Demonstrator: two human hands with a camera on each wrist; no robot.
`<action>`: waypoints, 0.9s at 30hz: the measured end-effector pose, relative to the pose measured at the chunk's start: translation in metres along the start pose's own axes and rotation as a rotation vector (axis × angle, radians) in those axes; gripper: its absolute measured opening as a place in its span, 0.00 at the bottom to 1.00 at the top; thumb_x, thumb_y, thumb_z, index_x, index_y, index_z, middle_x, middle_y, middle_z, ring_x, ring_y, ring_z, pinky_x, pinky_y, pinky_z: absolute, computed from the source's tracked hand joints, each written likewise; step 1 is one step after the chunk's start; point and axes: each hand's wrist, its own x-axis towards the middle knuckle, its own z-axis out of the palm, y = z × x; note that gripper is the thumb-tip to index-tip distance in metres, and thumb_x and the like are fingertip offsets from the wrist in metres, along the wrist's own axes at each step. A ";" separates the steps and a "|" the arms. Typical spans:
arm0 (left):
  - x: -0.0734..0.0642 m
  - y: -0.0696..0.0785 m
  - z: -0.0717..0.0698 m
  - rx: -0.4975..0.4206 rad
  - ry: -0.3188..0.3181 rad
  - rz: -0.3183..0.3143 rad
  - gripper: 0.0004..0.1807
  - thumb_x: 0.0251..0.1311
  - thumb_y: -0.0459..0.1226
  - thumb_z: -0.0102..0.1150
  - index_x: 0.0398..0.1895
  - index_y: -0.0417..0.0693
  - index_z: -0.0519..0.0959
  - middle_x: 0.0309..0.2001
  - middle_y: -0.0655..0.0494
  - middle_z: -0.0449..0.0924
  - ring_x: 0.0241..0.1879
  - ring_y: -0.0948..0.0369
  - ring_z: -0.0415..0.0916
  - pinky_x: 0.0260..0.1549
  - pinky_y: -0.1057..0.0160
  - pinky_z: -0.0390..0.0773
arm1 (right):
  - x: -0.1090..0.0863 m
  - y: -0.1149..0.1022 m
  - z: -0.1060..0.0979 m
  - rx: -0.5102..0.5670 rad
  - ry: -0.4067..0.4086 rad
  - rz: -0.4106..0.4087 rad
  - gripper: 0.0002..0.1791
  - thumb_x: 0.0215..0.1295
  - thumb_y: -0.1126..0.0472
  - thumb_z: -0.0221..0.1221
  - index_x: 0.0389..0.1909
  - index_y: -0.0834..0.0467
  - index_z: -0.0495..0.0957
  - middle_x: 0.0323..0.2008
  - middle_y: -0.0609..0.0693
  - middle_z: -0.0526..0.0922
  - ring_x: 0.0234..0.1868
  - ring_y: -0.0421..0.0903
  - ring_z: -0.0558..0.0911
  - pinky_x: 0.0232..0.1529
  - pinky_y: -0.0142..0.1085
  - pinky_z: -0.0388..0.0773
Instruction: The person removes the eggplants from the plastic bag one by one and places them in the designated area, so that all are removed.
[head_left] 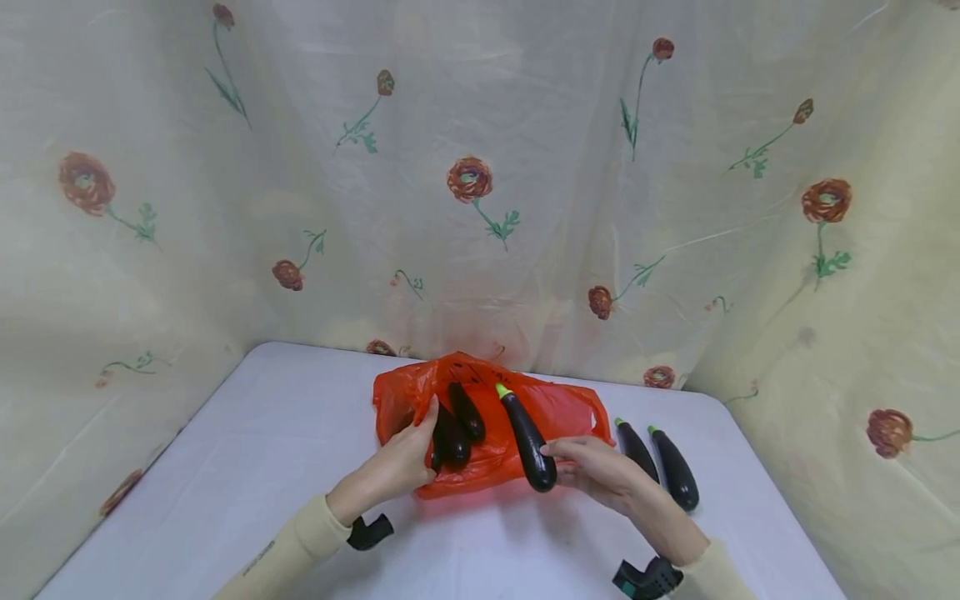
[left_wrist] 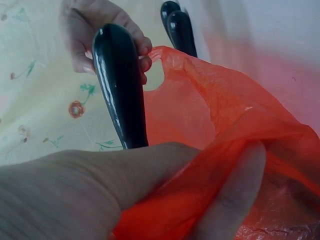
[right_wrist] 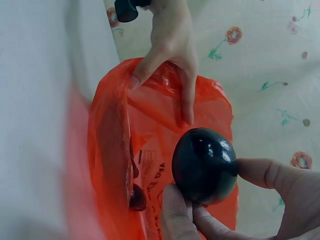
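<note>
An eggplant (head_left: 527, 442) with a green stem tip is pinched near its thick end by my right hand (head_left: 600, 471), above the red plastic bag (head_left: 491, 458). In the right wrist view the round end of that eggplant (right_wrist: 204, 165) sits between thumb and fingers. My left hand (head_left: 401, 458) grips the bag's left edge, with the film between thumb and fingers in the left wrist view. Other eggplants (head_left: 467, 412) lie in the bag's opening, close to the left thumb. How many lie deeper inside is hidden by the film.
Two eggplants (head_left: 675, 471) lie side by side on the white table (head_left: 300, 433), right of the bag. A flower-printed curtain (head_left: 480, 250) hangs behind the table and along its sides. Dark devices are strapped at both wrists.
</note>
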 end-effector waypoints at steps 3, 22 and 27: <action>-0.001 -0.001 0.000 0.000 0.006 0.003 0.58 0.49 0.24 0.68 0.76 0.38 0.37 0.44 0.40 0.75 0.22 0.60 0.68 0.26 0.67 0.80 | -0.004 0.001 -0.004 -0.015 0.008 -0.005 0.17 0.67 0.58 0.56 0.49 0.65 0.79 0.48 0.57 0.76 0.44 0.49 0.81 0.52 0.39 0.80; 0.001 -0.002 0.001 -0.021 -0.004 0.009 0.58 0.49 0.23 0.67 0.76 0.38 0.37 0.47 0.38 0.75 0.22 0.60 0.69 0.26 0.66 0.81 | -0.031 0.000 -0.046 0.013 0.107 -0.018 0.28 0.67 0.58 0.57 0.59 0.73 0.66 0.47 0.55 0.76 0.44 0.47 0.80 0.50 0.37 0.81; 0.002 -0.001 0.001 -0.016 0.002 0.012 0.58 0.48 0.23 0.67 0.76 0.38 0.37 0.51 0.37 0.74 0.24 0.60 0.70 0.28 0.65 0.81 | -0.038 0.004 -0.064 0.019 0.103 -0.019 0.32 0.68 0.57 0.55 0.63 0.74 0.58 0.46 0.53 0.77 0.44 0.45 0.80 0.50 0.36 0.81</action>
